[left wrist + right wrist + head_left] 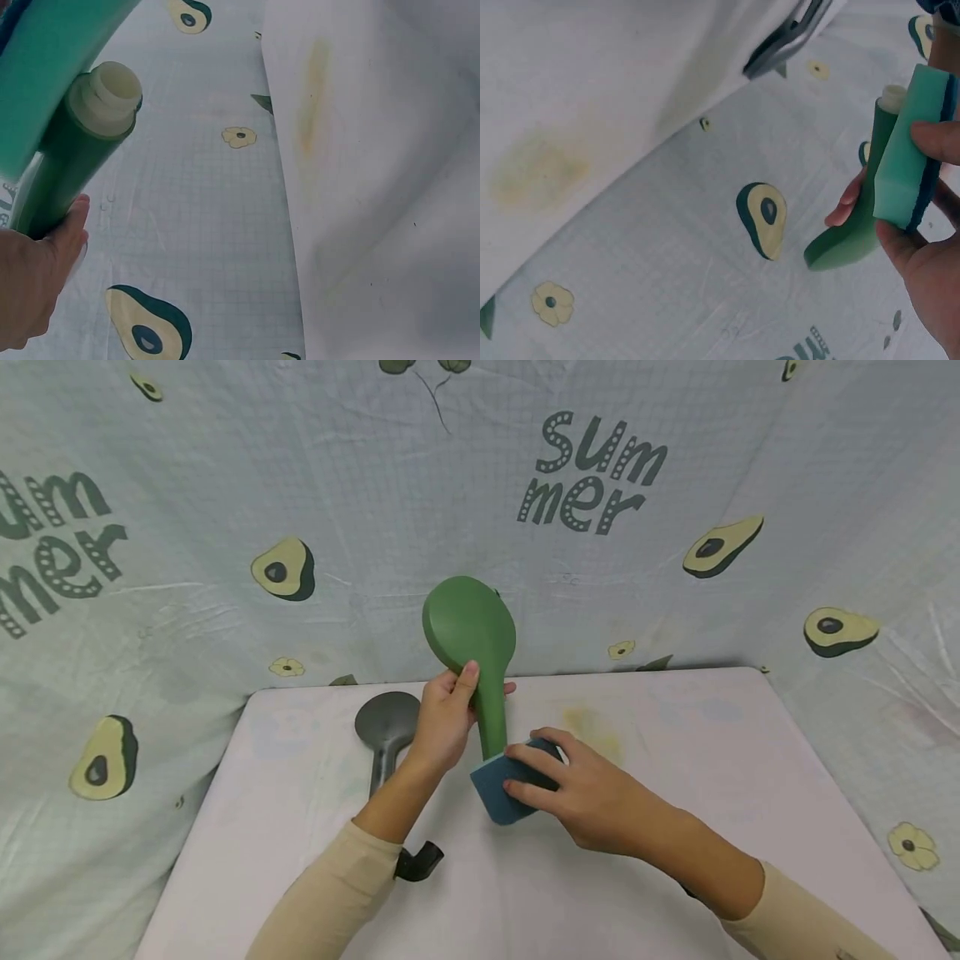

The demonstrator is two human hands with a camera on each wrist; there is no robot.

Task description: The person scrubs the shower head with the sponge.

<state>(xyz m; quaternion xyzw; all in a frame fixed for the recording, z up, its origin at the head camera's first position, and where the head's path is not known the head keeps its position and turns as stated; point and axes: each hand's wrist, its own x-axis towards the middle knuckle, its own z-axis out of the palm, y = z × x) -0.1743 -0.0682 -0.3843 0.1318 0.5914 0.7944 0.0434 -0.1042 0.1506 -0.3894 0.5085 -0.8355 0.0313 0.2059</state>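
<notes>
A pale grey-white cloth backdrop (375,527), printed with avocado halves, small flowers and dark "summer" lettering, hung behind the work and down both sides. In front of it spread a whitish-pink bench (690,735), its far edge close to the cloth.

A person's two arms came in from the near side in beige sleeves (322,893). The left forearm slanted over the bench and stood in the way of a dark grey, round-headed shower head (386,718), which lay on the left with its head toward the far edge; the arm hid the middle of its handle, and a bent black end piece (420,862) showed on the near side of the wrist.

A matte green shower head with a broad round head and a tapering handle (468,618) was up off the bench near the centre, head on the far side, handle slanting nearer. The left hand (448,714) was clamped round its handle just below the head. The right hand (592,793) was closed on a block-shaped sponge of turquoise foam with a dark blue layer (506,785), which overlapped the handle's near end; how firmly they met could not be told.

To the right of the sponge and farther off, a faint yellowish stain (592,727) marked the bench. Smallest was the handle's whitish, stepped end (116,86), which the sponge hid from the head camera.
</notes>
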